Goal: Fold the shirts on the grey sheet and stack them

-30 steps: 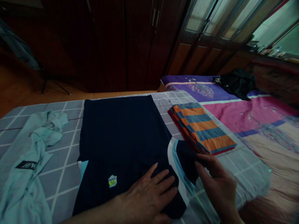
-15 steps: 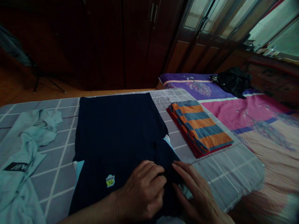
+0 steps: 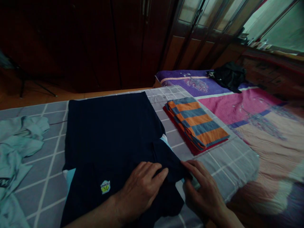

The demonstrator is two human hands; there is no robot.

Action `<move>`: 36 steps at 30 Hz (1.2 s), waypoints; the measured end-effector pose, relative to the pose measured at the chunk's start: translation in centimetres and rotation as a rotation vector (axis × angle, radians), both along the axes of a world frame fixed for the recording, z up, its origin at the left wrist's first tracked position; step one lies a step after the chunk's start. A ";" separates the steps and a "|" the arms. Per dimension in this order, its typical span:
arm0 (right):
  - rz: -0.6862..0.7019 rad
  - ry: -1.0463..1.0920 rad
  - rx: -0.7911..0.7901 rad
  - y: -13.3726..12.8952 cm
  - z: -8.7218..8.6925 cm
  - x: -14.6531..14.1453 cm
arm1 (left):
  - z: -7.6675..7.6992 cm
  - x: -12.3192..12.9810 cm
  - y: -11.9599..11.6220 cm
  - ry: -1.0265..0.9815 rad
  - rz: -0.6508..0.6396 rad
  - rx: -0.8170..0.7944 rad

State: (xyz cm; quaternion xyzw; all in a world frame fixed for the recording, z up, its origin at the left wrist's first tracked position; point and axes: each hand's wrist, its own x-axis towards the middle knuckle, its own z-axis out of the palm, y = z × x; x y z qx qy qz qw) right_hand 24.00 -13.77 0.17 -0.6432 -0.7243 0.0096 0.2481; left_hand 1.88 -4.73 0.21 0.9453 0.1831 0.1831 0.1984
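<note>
Currently, dark blue shirt (image 3: 111, 129) lies flat on the checked sheet (image 3: 53, 139), mid-scene; long axis runs near to far, straight hem at the far end, badge (image 3: 105, 187) upside down to the viewer. Left hand (image 3: 141, 186) palm down on its near part, fingers loosely bent; cannot tell whether they pinch cloth. Right hand (image 3: 205, 186) reaches in from the near right, thumb and fingertips closed on the edge of the folded-in sleeve (image 3: 169, 161). Both hands hide some near cloth. Right, apart: striped cloth (image 3: 199, 120) over red cloth (image 3: 198, 152). Left: crumpled pale garment (image 3: 21, 136).
</note>
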 end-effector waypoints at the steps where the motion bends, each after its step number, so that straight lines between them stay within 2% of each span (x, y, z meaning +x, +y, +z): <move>1: 0.011 -0.002 0.004 0.0 0.0 0.0 | -0.1 0.2 0.1 0.004 0.003 0.033; 4: 0.043 0.002 0.010 0.2 0.0 -0.3 | -0.4 0.8 0.4 -0.020 0.016 0.083; 8: 0.055 -0.007 0.027 0.2 0.2 -0.6 | -0.6 0.7 0.7 -0.185 0.102 0.047; 10: 0.074 -0.021 0.039 0.0 0.2 -0.5 | -0.5 0.6 0.9 -0.226 0.101 0.041; 16: 0.099 -0.023 -0.025 -1.1 0.2 0.5 | 0.0 0.5 0.9 -0.027 0.085 0.016; 19: 0.107 0.014 -0.055 -0.8 1.2 0.7 | 0.3 0.3 0.6 -0.069 0.076 0.031; 22: 0.106 0.129 0.001 1.0 2.6 0.1 | 0.4 0.1 0.5 -0.132 -0.040 0.058; 24: 0.153 0.243 0.009 3.0 3.3 -0.6 | 0.3 0.1 0.5 -0.104 -0.118 0.057; 27: 0.215 0.447 -0.140 6.4 3.3 -1.5 | -0.2 0.2 0.6 -0.005 -0.153 0.050; 30: 0.101 0.610 -0.337 9.0 2.4 -1.7 | -0.3 0.3 0.8 0.063 -0.166 0.065; 33: 0.029 0.647 -0.387 9.9 1.7 -1.4 | -0.1 0.2 1.0 0.085 -0.181 0.067; 36: 0.107 0.514 -0.285 8.9 1.7 -1.5 | 0.0 0.0 1.2 0.081 -0.185 0.058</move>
